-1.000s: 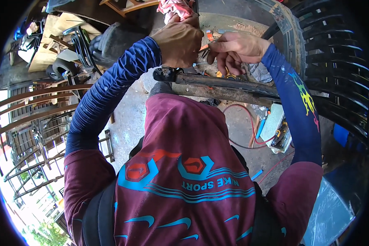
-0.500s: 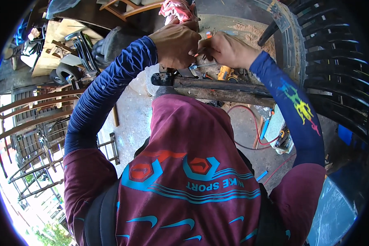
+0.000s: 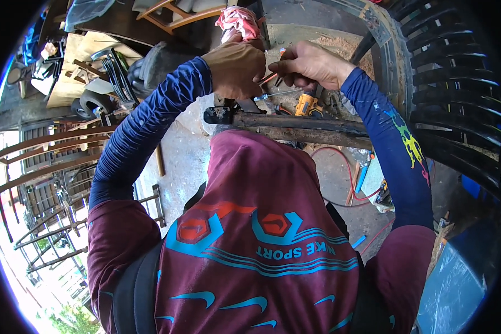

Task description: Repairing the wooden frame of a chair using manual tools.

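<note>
My left hand (image 3: 236, 69), fingers curled, is just below a crumpled pink-and-white cloth (image 3: 236, 22); what it grips is hidden. Close on its right, my right hand (image 3: 306, 67) has thumb and index finger pinched near a thin reddish stick (image 3: 270, 77); whether it holds that stick is unclear. Below the hands lie a yellow power drill (image 3: 306, 104) and small tools. A dark grimy wooden bar (image 3: 289, 123) crosses just above my shirt-covered front.
Curved black slats (image 3: 451, 106) fill the right. Wooden frames (image 3: 50, 150), tyres (image 3: 94, 103) and boards (image 3: 72, 53) crowd the left. A red hose (image 3: 345, 156), a blue tube (image 3: 363, 179) and a toolbox (image 3: 381, 195) lie on the concrete floor (image 3: 181, 158).
My right hand has moved up and toward my left hand, its fingers drawing into a pinch. More of the yellow drill shows beneath. My left hand shifted slightly down and left.
</note>
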Demonstrator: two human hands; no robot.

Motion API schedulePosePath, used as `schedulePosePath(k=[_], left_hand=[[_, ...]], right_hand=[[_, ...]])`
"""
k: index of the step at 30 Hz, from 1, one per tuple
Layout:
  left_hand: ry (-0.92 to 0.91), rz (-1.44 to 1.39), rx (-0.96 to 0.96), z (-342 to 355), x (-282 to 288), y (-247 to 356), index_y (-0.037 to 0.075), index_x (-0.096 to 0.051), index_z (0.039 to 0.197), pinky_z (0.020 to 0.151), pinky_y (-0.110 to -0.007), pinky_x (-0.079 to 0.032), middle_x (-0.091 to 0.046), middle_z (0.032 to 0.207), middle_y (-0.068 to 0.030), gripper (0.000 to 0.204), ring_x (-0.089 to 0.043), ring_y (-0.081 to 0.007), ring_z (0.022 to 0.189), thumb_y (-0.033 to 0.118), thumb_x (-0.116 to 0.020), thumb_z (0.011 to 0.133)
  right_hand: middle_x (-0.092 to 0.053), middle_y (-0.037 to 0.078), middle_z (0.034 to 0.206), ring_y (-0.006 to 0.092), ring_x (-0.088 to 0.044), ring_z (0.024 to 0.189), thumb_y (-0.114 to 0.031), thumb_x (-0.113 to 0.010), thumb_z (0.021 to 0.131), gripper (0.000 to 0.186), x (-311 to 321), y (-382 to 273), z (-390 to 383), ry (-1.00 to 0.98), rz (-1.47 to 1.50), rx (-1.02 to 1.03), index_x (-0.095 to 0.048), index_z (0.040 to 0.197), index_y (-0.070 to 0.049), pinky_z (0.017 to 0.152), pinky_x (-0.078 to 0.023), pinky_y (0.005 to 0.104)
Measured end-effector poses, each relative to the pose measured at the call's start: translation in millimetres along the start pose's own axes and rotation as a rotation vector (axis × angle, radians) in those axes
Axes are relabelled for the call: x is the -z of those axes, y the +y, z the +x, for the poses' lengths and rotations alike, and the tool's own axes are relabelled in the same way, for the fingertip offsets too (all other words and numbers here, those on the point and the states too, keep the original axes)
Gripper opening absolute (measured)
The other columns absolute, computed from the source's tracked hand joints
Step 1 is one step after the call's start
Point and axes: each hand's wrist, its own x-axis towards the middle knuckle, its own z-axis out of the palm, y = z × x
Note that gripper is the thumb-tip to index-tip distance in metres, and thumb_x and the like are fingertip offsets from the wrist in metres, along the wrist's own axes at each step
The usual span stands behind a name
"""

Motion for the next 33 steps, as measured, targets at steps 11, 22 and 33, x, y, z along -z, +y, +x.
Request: schedulePosePath(k=[11, 22, 33], left_hand=[[0.088, -0.022, -0.196, 2.7, -9.0, -22.3, 0.005, -0.076, 0.087, 0.091, -0.051, -0.040, -0.069, 0.095, -0.0169, 0.031, -0.066, -0.0314, 0.097, 0.033, -0.065, 0.081], [-0.051, -0.020, -0.016, 1.8, 1.2, -7.6, 0.004, -0.080, 0.086, 0.107, -0.046, -0.030, -0.071, 0.121, -0.0158, 0.027, -0.060, -0.0267, 0.122, 0.029, -0.072, 0.082], [-0.018, -0.037, -0.064, 5.9, -2.2, -10.0, 0.004, -0.078, 0.093, 0.101, -0.049, -0.033, -0.069, 0.109, -0.0154, 0.030, -0.064, -0.0303, 0.107, 0.030, -0.068, 0.083]], right_hand=[[-0.072, 0.005, 0.087, 0.0129, -0.070, 0.081, 0.006, -0.062, 0.094, 0.016, -14.7, 12.3, 3.5, 0.019, 0.001, 0.352, -0.068, 0.108, 0.003, 0.061, -0.057, 0.0286], [-0.066, 0.005, 0.064, 0.0090, -0.053, 0.043, -0.034, -0.064, 0.103, 0.035, -3.8, -1.1, -1.9, -0.165, -0.048, 0.015, -0.072, 0.093, 0.000, 0.042, -0.042, 0.0249], [-0.071, 0.024, 0.085, 0.0350, -0.071, 0.074, -0.004, -0.063, 0.090, 0.022, -3.7, -14.1, -14.9, -0.090, -0.404, 0.023, -0.072, 0.110, -0.001, 0.069, -0.056, 0.0406]])
